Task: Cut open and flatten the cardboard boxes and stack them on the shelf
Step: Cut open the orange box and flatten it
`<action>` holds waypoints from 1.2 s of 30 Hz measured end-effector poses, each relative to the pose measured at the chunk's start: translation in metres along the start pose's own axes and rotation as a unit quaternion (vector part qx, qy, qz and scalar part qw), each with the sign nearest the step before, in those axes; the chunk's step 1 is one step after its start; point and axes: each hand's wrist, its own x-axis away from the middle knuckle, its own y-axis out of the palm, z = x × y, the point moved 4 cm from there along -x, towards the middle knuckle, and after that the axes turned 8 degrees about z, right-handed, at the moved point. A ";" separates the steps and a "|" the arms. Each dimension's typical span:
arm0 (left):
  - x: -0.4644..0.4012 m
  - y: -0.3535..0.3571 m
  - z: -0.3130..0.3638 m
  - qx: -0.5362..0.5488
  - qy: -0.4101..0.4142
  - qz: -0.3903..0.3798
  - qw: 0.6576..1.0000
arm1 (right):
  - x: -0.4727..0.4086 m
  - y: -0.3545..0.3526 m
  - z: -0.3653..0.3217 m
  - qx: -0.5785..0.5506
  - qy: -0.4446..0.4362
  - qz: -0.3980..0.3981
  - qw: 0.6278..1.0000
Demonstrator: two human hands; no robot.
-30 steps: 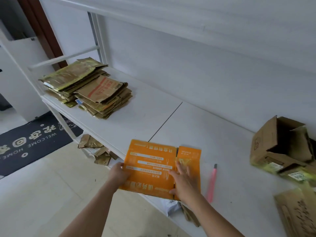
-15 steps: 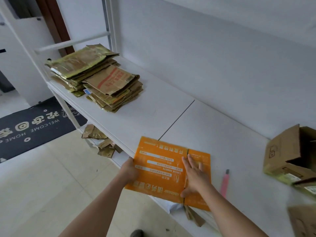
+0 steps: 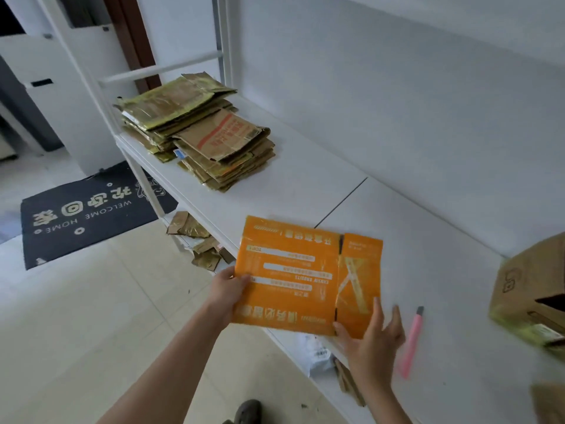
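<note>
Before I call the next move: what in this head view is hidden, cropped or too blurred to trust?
- Brown box: cut off by the right edge; whether it is cut open is unclear.
- Right hand: motion-blurred; contact with the orange flattened box is uncertain.
- Left hand: its fingers are behind the orange box.
- Pink cutter: blurred; blade state unreadable.
- Lower shelf scraps: partly hidden by the shelf above.

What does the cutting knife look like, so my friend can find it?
Look along the white shelf to its right part. Beside the right hand, next to the flattened orange box, lies the pink utility knife. It is the only thin pink stick; everything else there is cardboard.
</note>
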 end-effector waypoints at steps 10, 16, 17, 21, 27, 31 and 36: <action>-0.012 -0.096 0.038 0.219 0.003 0.038 0.975 | 0.002 0.043 -0.188 -0.444 0.082 -0.175 0.875; -0.047 -0.146 0.072 0.202 0.006 -0.035 0.979 | -0.011 0.081 -0.270 -0.377 0.043 -0.042 0.924; -0.056 -0.158 0.080 0.188 0.019 -0.041 0.981 | -0.012 0.088 -0.282 -0.381 0.045 -0.033 0.923; -0.101 -0.226 0.121 0.160 0.047 -0.015 0.986 | -0.014 0.122 -0.351 -0.403 0.071 -0.001 0.913; -0.164 -0.310 0.199 0.148 0.082 -0.011 0.985 | -0.019 0.151 -0.453 -0.406 0.041 0.015 0.913; -0.204 -0.308 0.243 0.198 0.060 -0.038 0.978 | -0.056 0.163 -0.487 -0.393 0.032 0.038 0.918; -0.261 -0.279 0.300 0.196 0.091 -0.014 0.976 | -0.126 0.201 -0.517 -0.340 0.039 0.091 0.935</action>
